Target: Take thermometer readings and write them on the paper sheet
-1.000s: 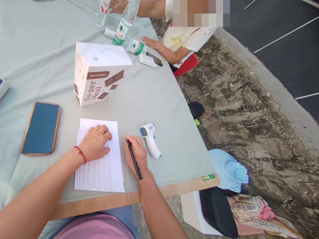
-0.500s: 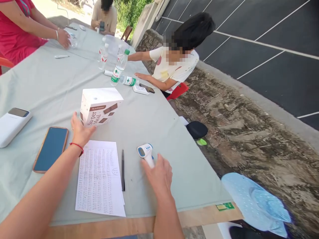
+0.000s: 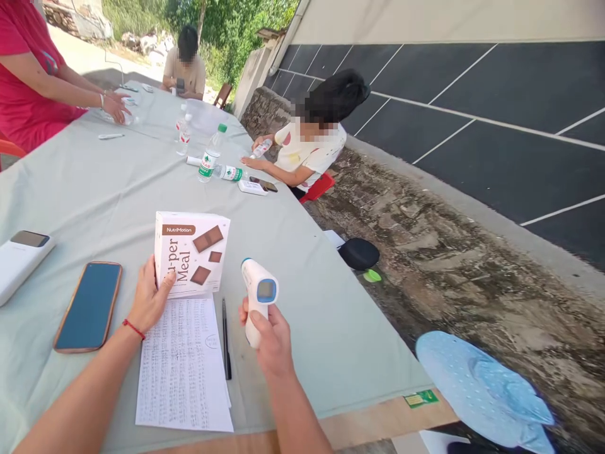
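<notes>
My left hand [image 3: 152,293] grips the lower left side of a white and brown NutriMotion box [image 3: 208,252], thumb on its printed front. The box stands upright just beyond a sheet of handwritten paper [image 3: 182,372]. In my right hand [image 3: 274,343] is a white and blue infrared thermometer [image 3: 258,290], held by its handle with the small screen facing me. A black pen [image 3: 226,340] lies along the paper's right edge. To the left of my left hand rests a phone [image 3: 89,306] in an orange-brown case.
A white power bank [image 3: 21,265] lies at far left. Water bottles [image 3: 208,154] stand and lie farther up the cloth-covered table [image 3: 302,302]. A person in a patterned white shirt [image 3: 312,151] sits at the right side holding a bottle. Two more people are farther back. A blue hat [image 3: 477,384] is below the right edge.
My right hand has lifted the thermometer off the table and turned it upright. My left hand has closed on the box, whose front now faces me. The seated person now holds a bottle.
</notes>
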Tool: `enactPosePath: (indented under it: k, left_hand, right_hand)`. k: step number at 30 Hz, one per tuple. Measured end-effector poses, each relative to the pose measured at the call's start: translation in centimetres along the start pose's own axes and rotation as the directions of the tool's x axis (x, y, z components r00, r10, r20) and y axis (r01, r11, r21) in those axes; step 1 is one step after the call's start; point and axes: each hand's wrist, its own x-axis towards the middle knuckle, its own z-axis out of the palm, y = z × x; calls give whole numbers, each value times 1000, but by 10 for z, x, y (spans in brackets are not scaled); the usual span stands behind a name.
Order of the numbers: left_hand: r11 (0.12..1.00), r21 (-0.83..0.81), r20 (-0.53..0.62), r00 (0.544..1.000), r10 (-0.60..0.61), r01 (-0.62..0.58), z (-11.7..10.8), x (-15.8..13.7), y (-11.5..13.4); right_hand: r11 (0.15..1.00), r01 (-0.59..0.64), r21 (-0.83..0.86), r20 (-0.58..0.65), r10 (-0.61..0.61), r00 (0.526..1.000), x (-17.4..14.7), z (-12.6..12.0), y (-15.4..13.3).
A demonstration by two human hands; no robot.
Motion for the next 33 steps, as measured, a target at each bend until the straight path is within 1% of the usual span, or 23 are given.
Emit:
enactPosePath:
  k: [1,2,3,6,9,14,18,25,29,33]
  left_hand:
    - [998,56,27,1000,14,-15,1,-1,-4]
    - [995,92,53,998,27,-31,2,-1,-8]
    - [993,111,71,997,41,-49,2,0,-12]
    - [988,130,84,994,73,-84,3,3,-18]
    - [986,142,105,991,79,-93,2,5,-21]
    - [980,164,106,990,97,-114,4,2,-30]
    - [980,158,103,989,109,-124,8,0,-35]
    - [985,128,128,986,104,-120,6,0,-31]
    - [980,139,128,984,127,-145,5,1,-32]
    - [980,148,138,984,113,-134,5,2,-33]
  right_hand:
    - [996,-5,94,102,-5,995,0,12,-7]
    - [987,-25,157,178,-3,984,0,24,-13]
    - [979,-36,198,218,-8,976,1,36,-19]
    - [968,-52,246,214,-2,977,9,64,-27]
    - [965,-77,252,179,32,983,16,76,-24]
    - [949,-80,306,138,39,990,16,79,-10]
    - [941,-78,330,106,46,993,12,79,-8]
    - [944,-68,324,117,32,993,11,79,-7]
    - [943,-50,330,96,19,995,10,80,-6]
    - [948,-54,314,89,27,996,10,81,-7]
